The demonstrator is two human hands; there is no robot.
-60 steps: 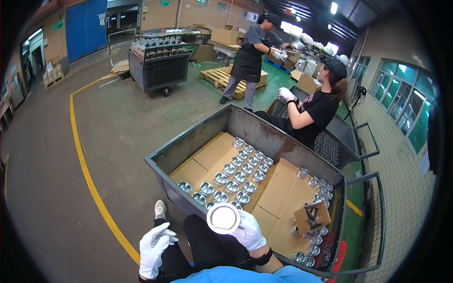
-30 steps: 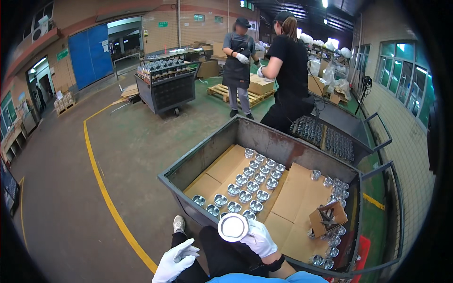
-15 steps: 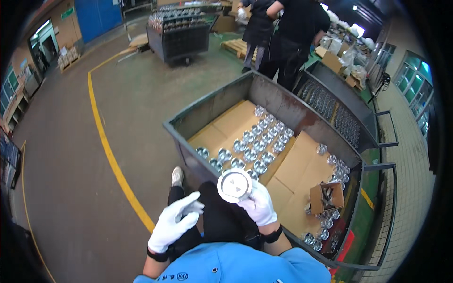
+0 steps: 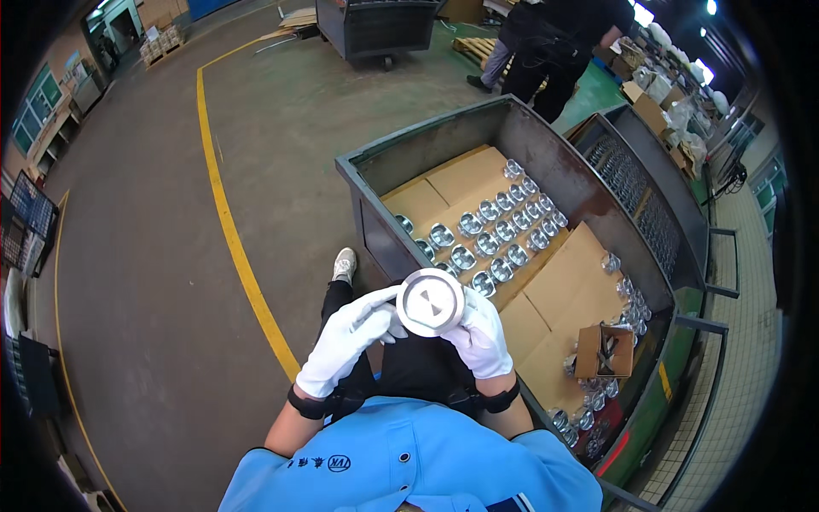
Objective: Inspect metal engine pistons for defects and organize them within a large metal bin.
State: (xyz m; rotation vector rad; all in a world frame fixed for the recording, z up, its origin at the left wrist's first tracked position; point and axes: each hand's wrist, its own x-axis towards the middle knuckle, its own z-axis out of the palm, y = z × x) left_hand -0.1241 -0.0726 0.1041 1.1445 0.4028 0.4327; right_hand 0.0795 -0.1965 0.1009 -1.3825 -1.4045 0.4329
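Observation:
A silver metal piston [image 4: 431,303] is held up before my body, its round flat crown with two dark marks facing up. My right hand [image 4: 479,341], white-gloved, grips it from the right side. From the left, my gloved left hand [image 4: 350,337] has its bent fingers at the piston's edge; the fingertips are partly hidden behind it. Beyond my hands stands a grey metal bin [image 4: 426,130], where rows of similar pistons [image 4: 487,244] rest on cardboard sheets [image 4: 546,286].
A small open cardboard box [image 4: 589,354] sits among more pistons at the bin's right. Another bin [image 4: 640,175] packed with parts adjoins it. A further bin [image 4: 375,30] stands at the back, near a person in dark clothes [image 4: 550,47]. A yellow line [image 4: 230,230] crosses the floor.
My left hand has moved right to the piston's edge, from apart. The piston has turned slightly in my right hand. The view has shifted, so the bins appear farther right and higher.

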